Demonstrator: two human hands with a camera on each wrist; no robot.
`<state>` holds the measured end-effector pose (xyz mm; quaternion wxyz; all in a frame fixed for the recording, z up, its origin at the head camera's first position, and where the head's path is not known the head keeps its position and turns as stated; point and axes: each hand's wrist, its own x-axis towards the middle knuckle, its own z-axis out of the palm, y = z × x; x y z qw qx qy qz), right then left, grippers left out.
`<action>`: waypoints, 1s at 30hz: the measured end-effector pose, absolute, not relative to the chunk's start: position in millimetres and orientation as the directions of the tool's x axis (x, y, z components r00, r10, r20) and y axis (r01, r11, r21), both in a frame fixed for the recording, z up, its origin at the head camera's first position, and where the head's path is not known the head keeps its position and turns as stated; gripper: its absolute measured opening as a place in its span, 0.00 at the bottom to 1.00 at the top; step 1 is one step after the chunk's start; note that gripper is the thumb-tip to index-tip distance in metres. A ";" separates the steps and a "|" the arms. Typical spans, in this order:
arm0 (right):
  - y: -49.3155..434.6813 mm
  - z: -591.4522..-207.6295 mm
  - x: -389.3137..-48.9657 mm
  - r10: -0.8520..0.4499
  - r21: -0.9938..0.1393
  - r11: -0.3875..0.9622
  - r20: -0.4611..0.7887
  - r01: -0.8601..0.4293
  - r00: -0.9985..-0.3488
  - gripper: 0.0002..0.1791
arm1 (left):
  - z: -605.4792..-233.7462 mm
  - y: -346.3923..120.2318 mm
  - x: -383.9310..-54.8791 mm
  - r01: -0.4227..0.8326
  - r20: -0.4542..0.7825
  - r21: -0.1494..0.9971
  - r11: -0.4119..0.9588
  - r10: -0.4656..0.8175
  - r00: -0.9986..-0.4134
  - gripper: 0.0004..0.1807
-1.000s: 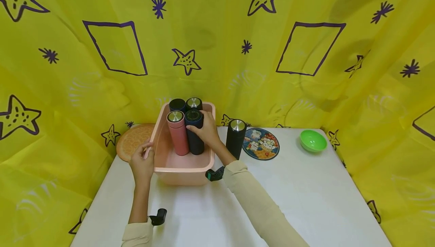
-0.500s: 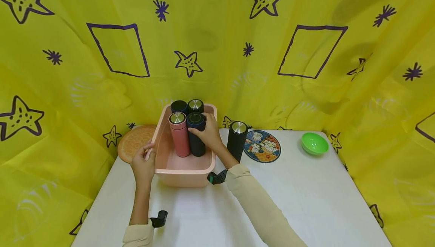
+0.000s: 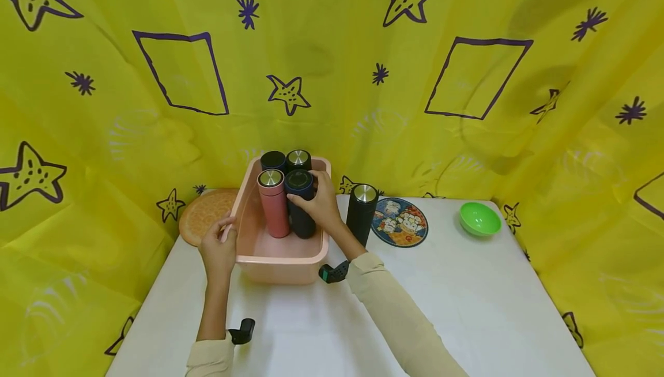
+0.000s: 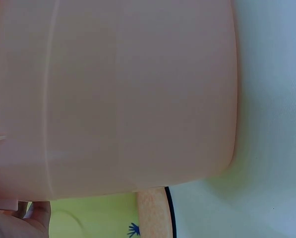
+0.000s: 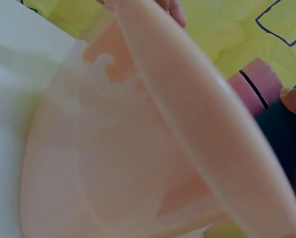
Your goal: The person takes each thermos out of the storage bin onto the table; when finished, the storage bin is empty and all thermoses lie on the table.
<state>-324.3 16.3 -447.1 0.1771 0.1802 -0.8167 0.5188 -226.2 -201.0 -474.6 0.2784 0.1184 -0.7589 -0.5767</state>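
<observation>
A pink plastic basket [image 3: 282, 260] stands on the table with several flasks upright in it. My left hand [image 3: 219, 250] grips its left rim, thumb and fingers around the edge; in the left wrist view the basket's outer wall [image 4: 138, 99] fills most of the picture. With my right hand [image 3: 323, 204] I hold a dark blue flask [image 3: 301, 215] near its top, inside the basket. Beside it stands a pink flask [image 3: 275, 210] with a silver lid, also seen in the right wrist view. Behind these are a dark-lidded flask [image 3: 273, 160] and a silver-lidded black flask [image 3: 299, 159], mostly hidden.
Right of the basket, behind my right forearm, a black flask [image 3: 361, 215] stands on the white table [image 3: 467, 296]. A round patterned mat [image 3: 399, 222] lies beyond it, and a green bowl [image 3: 479, 219] sits farther right. A pizza-like round mat [image 3: 204, 215] lies left. Yellow curtains surround the table.
Both hands keep their holds on the basket rim and the dark blue flask. The flask's lower end has shifted very slightly right; the whole view has also moved a little.
</observation>
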 end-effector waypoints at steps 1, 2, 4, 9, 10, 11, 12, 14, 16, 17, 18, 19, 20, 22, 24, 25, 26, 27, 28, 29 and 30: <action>17.1 -446.8 -323.9 -0.109 -0.787 0.386 0.479 -0.481 -0.871 0.38 | -474.8 -200.8 -226.3 0.142 0.283 0.943 0.302 -0.498 -0.819 0.10; 17.8 -446.5 -323.4 -0.107 -0.791 0.377 0.479 -0.482 -0.871 0.38 | -475.0 -200.6 -226.3 0.142 0.280 0.944 0.297 -0.496 -0.822 0.10; 19.1 -446.0 -321.9 -0.109 -0.801 0.366 0.468 -0.473 -0.877 0.38 | -475.2 -200.6 -226.3 0.138 0.272 0.947 0.290 -0.496 -0.825 0.10; 19.5 -443.1 -318.3 -0.131 -0.826 0.334 0.436 -0.454 -0.890 0.38 | -475.0 -201.1 -226.8 0.135 0.267 0.949 0.284 -0.501 -0.823 0.11; 19.4 -441.9 -317.5 -0.132 -0.831 0.322 0.435 -0.453 -0.891 0.38 | -474.7 -201.1 -227.0 0.137 0.269 0.949 0.285 -0.500 -0.824 0.11; 19.4 -440.6 -317.1 -0.132 -0.834 0.310 0.438 -0.456 -0.889 0.38 | -474.3 -201.1 -227.2 0.138 0.269 0.949 0.285 -0.498 -0.824 0.11; 19.5 -439.0 -316.7 -0.131 -0.835 0.302 0.442 -0.460 -0.888 0.38 | -474.0 -201.1 -227.2 0.137 0.270 0.948 0.286 -0.497 -0.825 0.11; 20.0 -434.9 -315.3 -0.125 -0.836 0.288 0.451 -0.467 -0.884 0.38 | -473.7 -201.2 -227.4 0.132 0.267 0.948 0.290 -0.496 -0.826 0.11; 20.7 -429.7 -313.8 -0.119 -0.833 0.275 0.467 -0.481 -0.876 0.38 | -473.3 -201.3 -227.3 0.127 0.262 0.949 0.290 -0.497 -0.827 0.11; 21.2 -426.6 -313.2 -0.117 -0.829 0.268 0.477 -0.490 -0.871 0.38 | -473.0 -201.4 -227.3 0.125 0.260 0.949 0.289 -0.497 -0.828 0.11; 21.7 -423.4 -312.4 -0.117 -0.825 0.262 0.487 -0.500 -0.865 0.38 | -472.9 -201.4 -227.4 0.125 0.260 0.949 0.290 -0.496 -0.828 0.11; 22.2 -419.9 -311.5 -0.119 -0.819 0.254 0.501 -0.514 -0.857 0.38 | -472.8 -201.5 -227.5 0.126 0.261 0.949 0.290 -0.495 -0.829 0.11; 22.6 -416.5 -310.8 -0.121 -0.814 0.247 0.513 -0.526 -0.850 0.38 | -472.7 -201.4 -227.4 0.126 0.262 0.948 0.292 -0.494 -0.829 0.11; 23.4 -409.5 -308.9 -0.123 -0.804 0.237 0.533 -0.546 -0.837 0.38 | -472.6 -201.4 -227.5 0.130 0.266 0.947 0.293 -0.492 -0.829 0.11; 24.3 -402.2 -306.4 -0.121 -0.796 0.233 0.546 -0.558 -0.829 0.38 | -472.6 -201.2 -227.5 0.134 0.270 0.946 0.295 -0.492 -0.828 0.10; 24.9 -398.2 -304.7 -0.117 -0.794 0.231 0.551 -0.563 -0.826 0.38 | -472.6 -201.0 -227.4 0.132 0.270 0.946 0.296 -0.492 -0.828 0.10; 25.6 -394.5 -303.1 -0.114 -0.794 0.230 0.552 -0.562 -0.826 0.37 | -472.6 -200.9 -227.3 0.132 0.269 0.946 0.296 -0.492 -0.828 0.10; 26.3 -390.8 -301.3 -0.111 -0.793 0.229 0.554 -0.564 -0.825 0.37 | -472.7 -200.9 -227.3 0.129 0.267 0.947 0.296 -0.492 -0.829 0.10; 27.0 -386.8 -299.7 -0.109 -0.790 0.230 0.559 -0.568 -0.822 0.37 | -472.7 -201.0 -227.3 0.125 0.264 0.947 0.296 -0.493 -0.829 0.11; 27.7 -382.9 -298.0 -0.111 -0.788 0.225 0.564 -0.573 -0.819 0.37 | -472.6 -201.0 -227.2 0.120 0.262 0.946 0.300 -0.494 -0.829 0.11; 28.4 -378.7 -296.0 -0.115 -0.787 0.220 0.565 -0.576 -0.817 0.37 | -472.5 -201.1 -227.2 0.116 0.260 0.946 0.302 -0.496 -0.829 0.11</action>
